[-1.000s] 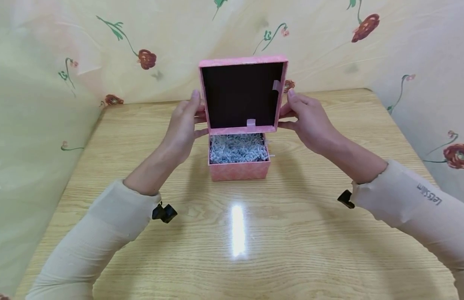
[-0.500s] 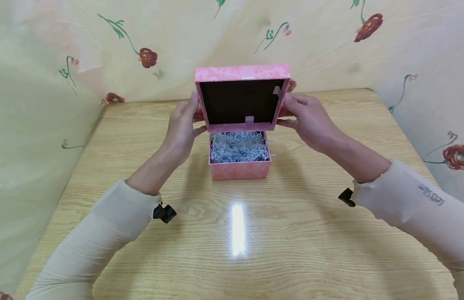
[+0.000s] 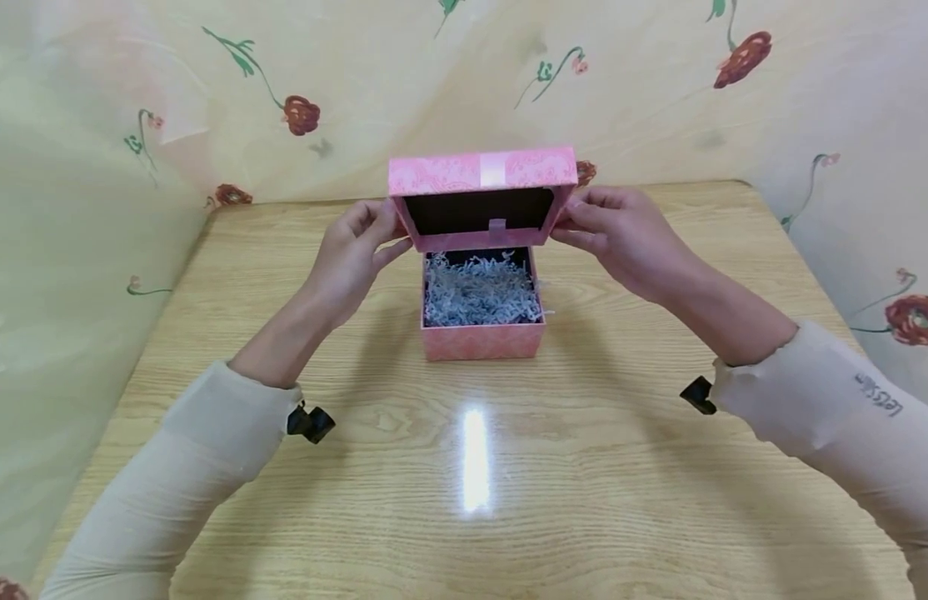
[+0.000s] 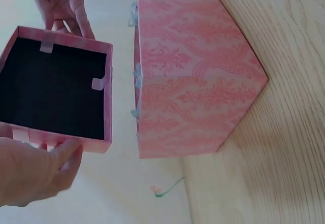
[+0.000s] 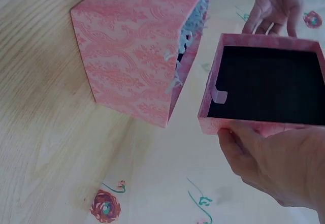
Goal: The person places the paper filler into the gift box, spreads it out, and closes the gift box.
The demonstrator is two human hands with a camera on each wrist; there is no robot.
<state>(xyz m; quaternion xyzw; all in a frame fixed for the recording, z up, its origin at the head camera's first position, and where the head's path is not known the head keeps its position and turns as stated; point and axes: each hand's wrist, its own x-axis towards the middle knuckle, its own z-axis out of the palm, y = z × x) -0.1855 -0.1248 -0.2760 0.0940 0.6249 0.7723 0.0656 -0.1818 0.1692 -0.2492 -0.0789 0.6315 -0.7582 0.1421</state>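
Between my two hands is a pink patterned box lid [image 3: 441, 173], held tilted above the back of its box, its black inside turned towards me. My left hand [image 3: 351, 254] grips the lid's left side, and my right hand [image 3: 629, 242] grips its right side. Below stands the pink box base [image 3: 482, 342] on the table, uncovered, filled with pale blue shredded paper [image 3: 479, 292]. In the left wrist view the lid [image 4: 56, 87] is apart from the base [image 4: 198, 76]. Small tape tabs [image 5: 219, 96] stick to the lid's inner edges in the right wrist view.
The wooden table [image 3: 404, 500] carries the box near its back edge. Behind it hangs a cream flowered cloth [image 3: 359, 83], which also covers both sides. Black wrist cameras [image 3: 311, 423] are strapped at the sleeves.
Both hands have tipped the lid's top edge forward and down, so more of its outer rim and less of its black inside shows. The box base stays in place.
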